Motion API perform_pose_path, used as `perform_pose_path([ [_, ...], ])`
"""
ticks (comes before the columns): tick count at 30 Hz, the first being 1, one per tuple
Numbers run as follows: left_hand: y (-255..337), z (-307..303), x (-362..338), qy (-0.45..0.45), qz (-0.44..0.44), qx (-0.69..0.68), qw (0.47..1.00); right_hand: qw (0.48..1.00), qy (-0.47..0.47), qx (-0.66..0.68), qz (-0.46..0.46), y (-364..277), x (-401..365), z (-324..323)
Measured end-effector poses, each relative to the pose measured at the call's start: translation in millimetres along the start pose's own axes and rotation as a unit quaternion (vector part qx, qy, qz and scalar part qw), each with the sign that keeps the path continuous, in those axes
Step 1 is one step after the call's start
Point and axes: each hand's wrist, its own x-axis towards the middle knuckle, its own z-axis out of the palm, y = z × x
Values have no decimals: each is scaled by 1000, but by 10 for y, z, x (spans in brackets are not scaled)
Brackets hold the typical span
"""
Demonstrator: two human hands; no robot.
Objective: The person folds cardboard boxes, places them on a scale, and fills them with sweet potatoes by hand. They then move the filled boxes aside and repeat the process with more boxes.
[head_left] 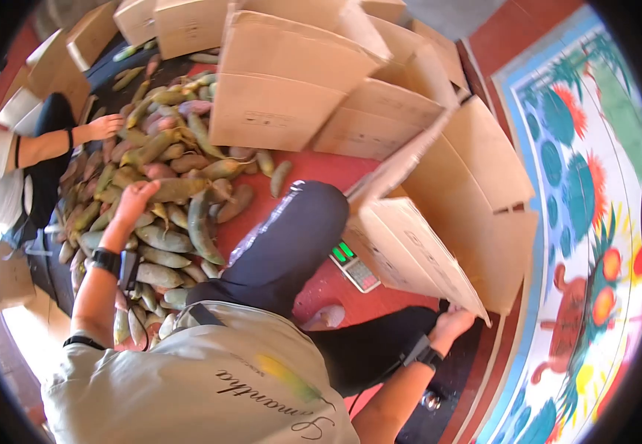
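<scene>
Red-painted floor [313, 166] spreads under a heap of long green, yellow and reddish pods [165, 189], with stacked brown cardboard cartons [284, 81] behind it and a blue painted mural [587, 185] along the right side. The left hand [134, 198] rests on top of the heap, fingers curled over one pod; whether they grip it I cannot tell. The right hand [450, 323] is closed on the lower corner of an open brown cardboard box [410, 251], tilted just beside a small grey scale with a green display [353, 266]. Another person's hand [105, 126] touches the far edge of the heap. These pods look firm, smooth-skinned and fairly heavy, so a grasp around the thick middle seems safest; the box looks light with bendable flaps.
</scene>
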Motion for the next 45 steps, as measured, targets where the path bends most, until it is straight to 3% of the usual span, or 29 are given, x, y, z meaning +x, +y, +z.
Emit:
perform_pose_path([
  [1,167,-10,-33,-54,18,-47,997,1000,7,13,-15,-38,-76,85],
  [4,746,171,-213,-31,66,-131,989,999,-8,33,-22,-69,-148,157],
  [6,1090,192,-240,-176,129,-141,966,999,-15,33,-28,-119,-230,229],
  [8,1438,439,-367,-161,137,-189,959,998,-24,38,-36,-103,-218,210],
  [10,1762,673,-489,-148,200,-203,947,998,-26,45,-46,-40,-173,183],
  [14,2339,1247,-715,-214,294,-193,911,997,-23,45,-50,-84,-243,237],
  [16,2578,1540,-903,-151,366,-108,912,997,-20,47,-58,-80,-231,226],
  [18,2808,1791,-1035,-254,405,-94,873,998,-13,51,-45,-30,-186,194],
  [23,2960,2440,-1238,-297,425,-37,855,997,-9,56,-51,3,-154,172],
  [26,2930,2655,-1298,-269,520,-8,811,999,-23,31,-39,-10,-166,169],
  [30,2920,2634,-1332,-267,521,-12,811,999,1,27,-34,-93,-213,258],
  [31,2899,2570,-1333,-255,482,-91,834,998,16,41,-42,-116,-248,300],
  [32,2865,2481,-1316,-238,439,-168,850,998,14,45,-39,-88,-226,271],
  [34,2764,2221,-1212,-163,407,-193,878,999,-16,31,-14,-19,-136,152],
  [36,2570,1815,-1037,-130,410,-146,891,1000,-4,17,-20,-20,-145,151],
  [38,2255,1422,-824,-93,375,-133,913,1000,1,-3,-17,-82,-210,182],
  [40,1946,1079,-794,21,357,-92,929,1000,9,3,8,-59,-159,138],
  [42,1650,805,-805,79,212,-191,955,999,-17,32,-16,-55,-164,131],
  [44,1156,394,-574,84,197,-71,974,999,-22,33,-18,-60,-156,134],
  [45,851,238,-425,88,198,-74,973,999,-26,35,-20,-69,-171,154],
])
